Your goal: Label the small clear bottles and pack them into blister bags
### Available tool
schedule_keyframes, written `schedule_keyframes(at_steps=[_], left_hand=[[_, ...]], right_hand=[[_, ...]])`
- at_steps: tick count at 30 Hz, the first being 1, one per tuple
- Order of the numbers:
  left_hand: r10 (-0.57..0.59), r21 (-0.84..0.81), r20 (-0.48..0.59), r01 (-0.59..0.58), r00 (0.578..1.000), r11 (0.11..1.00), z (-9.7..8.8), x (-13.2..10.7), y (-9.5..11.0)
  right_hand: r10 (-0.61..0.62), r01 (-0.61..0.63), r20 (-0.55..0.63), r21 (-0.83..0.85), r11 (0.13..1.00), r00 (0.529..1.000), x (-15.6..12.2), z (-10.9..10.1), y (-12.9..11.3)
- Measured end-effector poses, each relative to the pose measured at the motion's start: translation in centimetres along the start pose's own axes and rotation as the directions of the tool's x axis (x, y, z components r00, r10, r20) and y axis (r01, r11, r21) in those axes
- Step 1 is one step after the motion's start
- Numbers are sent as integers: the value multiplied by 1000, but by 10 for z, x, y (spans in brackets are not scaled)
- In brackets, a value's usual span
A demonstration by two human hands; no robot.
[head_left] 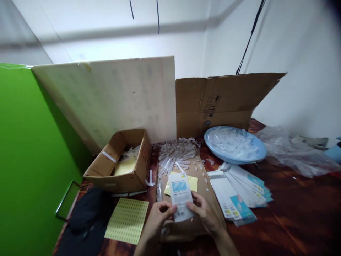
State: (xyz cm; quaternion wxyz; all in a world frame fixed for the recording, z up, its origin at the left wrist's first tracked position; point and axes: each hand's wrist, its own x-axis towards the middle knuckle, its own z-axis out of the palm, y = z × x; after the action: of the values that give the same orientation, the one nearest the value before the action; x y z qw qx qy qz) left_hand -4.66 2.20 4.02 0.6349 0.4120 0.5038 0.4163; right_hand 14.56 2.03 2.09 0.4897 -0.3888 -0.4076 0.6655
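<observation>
A white printed packet (pixel 180 193) with a blue picture panel is held upright over a cardboard sheet (pixel 209 206). My left hand (pixel 162 215) pinches its lower left edge, thumb in front. On the opposite edge, my right hand (pixel 201 209) grips it with the thumb across the front. Behind the packet lies a yellow sticker sheet (pixel 193 183), partly covered. Clear plastic tubes (pixel 173 160) and a heap of small clear pieces (pixel 176 146) spread over the far part of the cardboard.
To the left stand an open cardboard box (pixel 106 167), a yellow label sheet (pixel 127 220) and a black cloth (pixel 87 217). At right are a blue basin (pixel 226 156) of clear plastic pieces, fanned packets (pixel 242 192) and a plastic bag (pixel 287 149). Upright boards close off the back.
</observation>
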Motion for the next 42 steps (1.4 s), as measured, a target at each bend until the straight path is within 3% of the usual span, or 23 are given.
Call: schedule_keyframes(at_steps=[5,10,13,19,22,23,24,26,28,30,31,33,34,35,38,40,42], left_hand=[[127,159,-79,-113,989,981,6,-3,1],[138,108,-50,-132,989,985,4,-2,-2],[162,162,-63,-150,985,975,4,-1,-5],[107,265,108,-132,988,955,8,7,-22],[115,209,45,-122,992,970,2,13,-28],[111,198,21,-113,994,974,0,15,-29],[104,192,2,-103,995,976,-3,16,-29],[97,201,-16,-92,995,975,-8,18,-29],[106,224,-17,-100,994,969,-11,18,-29],[127,259,-3,-122,992,958,-13,16,-29],[145,294,6,-140,989,945,-14,15,-29],[225,448,9,-205,974,870,-17,11,-27],[293,568,-1,-241,956,787,-18,9,-26],[368,697,-11,-257,930,670,-20,8,-24],[507,949,2,-162,862,271,-23,7,-20],[487,991,0,-64,873,115,-23,10,-19],[456,1000,-27,18,890,24,-20,16,-19]], right_hand=[[-64,62,-19,-74,995,998,10,5,4],[11,-18,40,180,983,999,7,5,3],[30,-34,18,257,966,999,4,0,4],[-96,95,-140,-9,995,985,-2,-29,8],[-131,91,-128,-280,956,983,-17,-54,1],[-145,104,-130,-283,953,981,-22,-61,-3],[-153,121,-143,-208,971,978,-26,-66,-7],[-135,158,-187,114,981,973,-29,-70,-14],[-94,160,-190,367,916,977,-26,-67,-20],[-70,132,-176,367,921,982,-18,-61,-21],[-75,123,-176,280,952,981,-12,-60,-21],[-129,112,-161,-113,987,978,7,-59,-18],[-162,105,-140,-345,933,977,19,-60,-17],[-215,111,-98,-613,783,972,34,-62,-15],[-291,95,-108,-792,603,951,85,-68,-13],[-337,82,-108,-861,503,935,119,-69,-11],[-350,72,-85,-908,413,933,147,-66,-9]])
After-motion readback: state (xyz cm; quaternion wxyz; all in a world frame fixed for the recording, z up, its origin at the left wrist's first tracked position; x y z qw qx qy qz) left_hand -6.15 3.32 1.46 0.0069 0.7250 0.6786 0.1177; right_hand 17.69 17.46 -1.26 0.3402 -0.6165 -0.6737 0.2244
